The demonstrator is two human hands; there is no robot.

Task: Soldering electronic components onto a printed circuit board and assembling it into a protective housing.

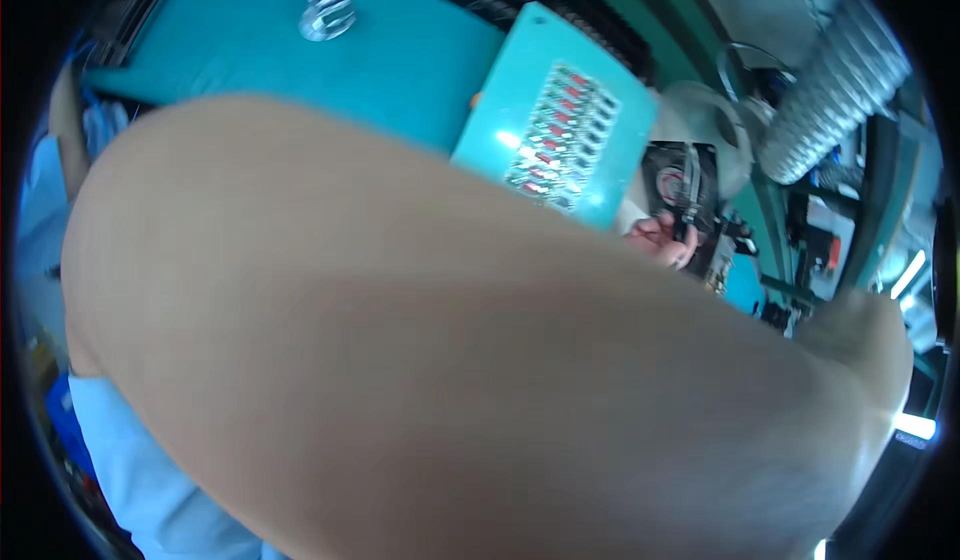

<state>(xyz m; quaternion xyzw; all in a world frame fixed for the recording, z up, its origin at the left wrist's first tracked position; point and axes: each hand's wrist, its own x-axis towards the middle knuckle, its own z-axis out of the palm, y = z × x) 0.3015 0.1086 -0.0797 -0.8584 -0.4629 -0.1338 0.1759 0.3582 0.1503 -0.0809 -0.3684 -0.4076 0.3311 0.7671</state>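
Note:
A bare forearm [430, 300], which I take for my left, fills most of the picture very close up. Its light blue sleeve [130, 450] shows at the lower left. My left hand [870, 340] is at the right rim, only partly visible and blurred, so its fingers cannot be made out. Past the forearm, what looks like my right hand [662, 240] is beside a turquoise board [487, 130] carrying rows of small red and metallic parts. Its fingers are curled against a small dark item I cannot identify. The arm behind that hand is hidden.
On the teal bench mat [410, 50] lies a crumpled shiny silver piece [327, 10]. A black tray [130, 15] is at the far left, near another person's arm [68, 125]. A ribbed silver duct [835, 90] hangs at the upper right, near a dark box [660, 160].

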